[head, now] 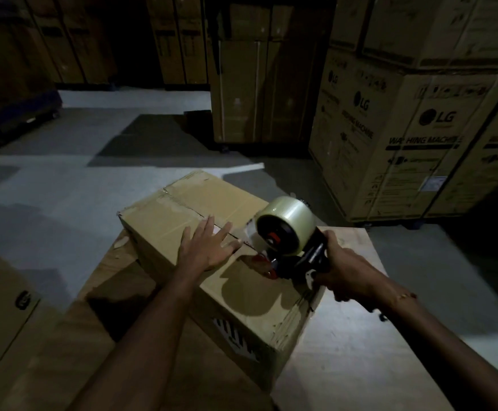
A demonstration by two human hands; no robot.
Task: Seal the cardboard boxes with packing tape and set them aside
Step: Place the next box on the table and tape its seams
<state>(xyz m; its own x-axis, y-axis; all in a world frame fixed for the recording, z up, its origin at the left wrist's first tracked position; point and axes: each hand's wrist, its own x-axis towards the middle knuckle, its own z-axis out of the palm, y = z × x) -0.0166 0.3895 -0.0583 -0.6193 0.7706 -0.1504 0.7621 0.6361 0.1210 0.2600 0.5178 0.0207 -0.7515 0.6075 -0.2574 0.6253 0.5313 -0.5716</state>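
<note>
- Cardboard cartons (pixel 413 137) printed "LG" and "WASHING MACHINE" stand stacked at the right, with more tall cartons in the dark behind them.
- Grey concrete floor (pixel 49 179) stretches between the stacks.
- A wooden desk (pixel 357 336) carries the work in the foreground.
- The cardboard box (pixel 242 298) sits on the desk at an angle, its top flaps closed and meeting along a centre seam.
- The tape dispenser (pixel 289 247), loaded with a clear roll, rests its front end on the box top at the seam, near the close end.
- The left hand (pixel 209 247) lies flat on the box top beside the seam, fingers straight and spread wide.
- The right hand (pixel 342 268) grips the dispenser's handle, fingers curled round it.
</note>
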